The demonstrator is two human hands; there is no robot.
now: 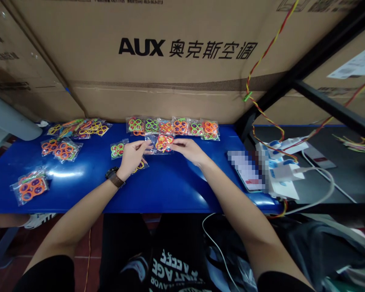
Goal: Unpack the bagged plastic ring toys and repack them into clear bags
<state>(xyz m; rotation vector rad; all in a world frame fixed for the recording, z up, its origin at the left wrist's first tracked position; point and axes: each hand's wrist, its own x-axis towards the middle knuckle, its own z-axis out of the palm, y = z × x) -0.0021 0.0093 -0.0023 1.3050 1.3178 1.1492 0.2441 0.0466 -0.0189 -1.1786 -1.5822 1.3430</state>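
Observation:
A small clear plastic bag of red and yellow rings (164, 142) is held between both hands, just in front of the row at the back. My right hand (188, 151) pinches its right edge with thumb and fingers. At the bag's clear left end, my left hand (134, 156) has its fingertips closed on the film; a watch is on that wrist. Beside the left hand lies a packet of green rings (118, 150). Partly hidden under the left hand is a packet of yellow rings (139, 166).
Several ring packets (180, 126) line the back of the blue table (176, 190). Other packets (66, 150) lie at left, one orange packet (32, 188) nearer the front. A phone (246, 170), white chargers (281, 170) and cables stand right. A large carton (170, 89) walls the back.

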